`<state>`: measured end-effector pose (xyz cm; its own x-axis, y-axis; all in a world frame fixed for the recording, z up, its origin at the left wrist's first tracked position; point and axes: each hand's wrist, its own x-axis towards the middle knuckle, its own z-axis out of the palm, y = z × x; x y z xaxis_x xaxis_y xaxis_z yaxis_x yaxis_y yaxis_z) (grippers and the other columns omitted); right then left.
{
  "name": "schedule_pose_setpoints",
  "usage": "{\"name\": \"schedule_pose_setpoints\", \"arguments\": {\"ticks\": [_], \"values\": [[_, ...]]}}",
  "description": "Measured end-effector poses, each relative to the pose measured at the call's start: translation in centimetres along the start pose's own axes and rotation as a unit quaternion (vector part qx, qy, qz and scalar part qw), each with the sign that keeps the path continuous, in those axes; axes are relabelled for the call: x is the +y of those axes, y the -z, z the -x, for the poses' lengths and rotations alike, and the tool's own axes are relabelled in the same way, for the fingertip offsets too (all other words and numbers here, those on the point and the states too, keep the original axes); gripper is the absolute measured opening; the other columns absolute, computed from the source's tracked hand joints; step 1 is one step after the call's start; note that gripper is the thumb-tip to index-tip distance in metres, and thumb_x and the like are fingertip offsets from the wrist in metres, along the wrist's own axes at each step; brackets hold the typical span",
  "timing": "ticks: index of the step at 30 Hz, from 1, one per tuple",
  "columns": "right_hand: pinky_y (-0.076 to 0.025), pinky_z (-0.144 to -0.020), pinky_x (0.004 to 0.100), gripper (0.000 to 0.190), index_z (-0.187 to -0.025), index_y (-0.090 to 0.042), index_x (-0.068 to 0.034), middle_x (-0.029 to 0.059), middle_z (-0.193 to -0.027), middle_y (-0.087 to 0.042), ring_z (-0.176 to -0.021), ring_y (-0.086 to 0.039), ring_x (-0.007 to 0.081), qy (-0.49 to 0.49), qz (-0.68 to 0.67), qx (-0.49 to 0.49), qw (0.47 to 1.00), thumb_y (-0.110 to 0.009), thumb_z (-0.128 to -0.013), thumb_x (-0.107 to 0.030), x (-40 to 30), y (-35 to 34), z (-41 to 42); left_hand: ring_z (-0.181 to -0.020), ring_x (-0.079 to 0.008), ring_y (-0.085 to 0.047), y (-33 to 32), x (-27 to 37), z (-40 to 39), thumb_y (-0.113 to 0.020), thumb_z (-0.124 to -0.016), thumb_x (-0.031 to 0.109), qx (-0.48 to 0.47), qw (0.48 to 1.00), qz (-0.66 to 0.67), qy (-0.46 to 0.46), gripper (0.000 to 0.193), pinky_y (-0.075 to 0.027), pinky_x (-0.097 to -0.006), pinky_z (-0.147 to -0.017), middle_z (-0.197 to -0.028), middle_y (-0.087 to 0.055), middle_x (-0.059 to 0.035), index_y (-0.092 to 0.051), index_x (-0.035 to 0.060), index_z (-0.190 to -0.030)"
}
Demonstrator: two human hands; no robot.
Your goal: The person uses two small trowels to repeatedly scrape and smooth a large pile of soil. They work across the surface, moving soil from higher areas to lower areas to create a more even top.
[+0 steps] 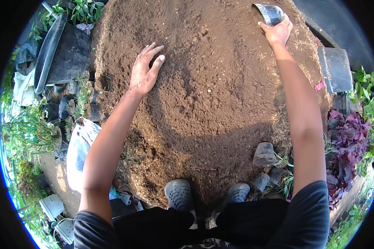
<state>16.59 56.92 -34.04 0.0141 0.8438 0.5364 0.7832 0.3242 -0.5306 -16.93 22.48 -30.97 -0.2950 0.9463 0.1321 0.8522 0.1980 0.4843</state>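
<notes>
A wide mound of loose brown soil (205, 93) fills the middle of the head view. My left hand (146, 70) rests on or just over its left part, fingers spread, with soil on the skin and nothing held. At the top right, my right hand (278, 31) grips a black plastic plant pot (270, 15), which lies tilted against the soil; part of the pot is hidden by the fingers. Low on the right side, a small upturned pot (264, 154) sits on the soil near my feet.
A large black tub (68, 53) lies on its side at the upper left. A white sack (81, 152) stands beside my left forearm. Another black pot (336, 70) lies at the right edge, above purple-leaved plants (349, 137). My grey clogs (179, 194) are at the mound's near edge.
</notes>
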Motion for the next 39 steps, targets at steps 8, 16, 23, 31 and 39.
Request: {"name": "schedule_pose_setpoints", "arguments": {"ticks": [8,16,23,31,39], "values": [[-0.045,-0.124,0.0452,0.094,-0.155,-0.039,-0.003,0.024,-0.147,-0.054,-0.141,-0.054,0.0415,-0.042,-0.034,-0.274,0.96,-0.085,-0.074,-0.011,-3.1,-2.6,4.6,-0.163,-0.0311,-0.03,0.2,0.2,0.2,-0.054,-0.11,0.057,-0.04,0.999,0.013,0.034,0.062,-0.028,-0.0509,-0.133,-0.172,-0.041,-0.0128,-0.052,0.0204,-0.16],[-0.045,-0.124,0.042,0.094,-0.153,-0.043,-0.001,0.0246,-0.145,-0.053,-0.14,-0.054,0.0404,0.043,-0.038,-0.284,0.957,-0.088,-0.072,-0.013,-6.1,2.6,9.7,-0.157,-0.032,-0.043,0.4,2.8,-2.8,-0.05,-0.11,0.059,-0.025,0.993,0.073,0.094,0.063,-0.033,-0.0446,-0.129,-0.167,-0.05,-0.0116,-0.053,0.0217,-0.161],[-0.051,-0.122,0.0424,0.103,-0.157,-0.035,-0.005,0.022,-0.151,-0.04,-0.137,-0.057,0.04,0.082,-0.071,-0.309,0.945,-0.094,-0.072,-0.01,-12.0,11.3,13.6,-0.163,-0.0298,-0.03,3.3,6.2,-1.3,-0.048,-0.111,0.059,-0.08,0.995,0.015,0.054,0.063,-0.025,-0.0453,-0.133,-0.17,-0.045,-0.011,-0.052,0.0208,-0.161],[-0.053,-0.122,0.0497,0.109,-0.156,-0.037,-0.01,0.0192,-0.149,-0.04,-0.14,-0.053,0.0408,0.351,-0.177,-0.244,0.887,-0.1,-0.067,-0.012,-21.4,15.6,18.1,-0.149,-0.0368,-0.053,12.2,7.4,4.0,-0.055,-0.105,0.065,-0.094,0.993,0.016,0.063,0.073,-0.04,-0.0475,-0.125,-0.16,-0.056,-0.0185,-0.053,0.0177,-0.16],[-0.044,-0.124,0.0482,0.12,-0.162,-0.033,-0.005,0.0213,-0.149,-0.046,-0.142,-0.048,0.0373,0.204,-0.041,-0.127,0.97,-0.101,-0.071,-0.04,-11.8,22.3,12.1,-0.144,-0.0391,-0.056,13.1,6.6,11.9,-0.066,-0.105,0.04,-0.105,0.989,-0.064,-0.081,0.055,-0.043,-0.0504,-0.124,-0.152,-0.062,-0.0203,-0.058,0.0117,-0.152]]}}
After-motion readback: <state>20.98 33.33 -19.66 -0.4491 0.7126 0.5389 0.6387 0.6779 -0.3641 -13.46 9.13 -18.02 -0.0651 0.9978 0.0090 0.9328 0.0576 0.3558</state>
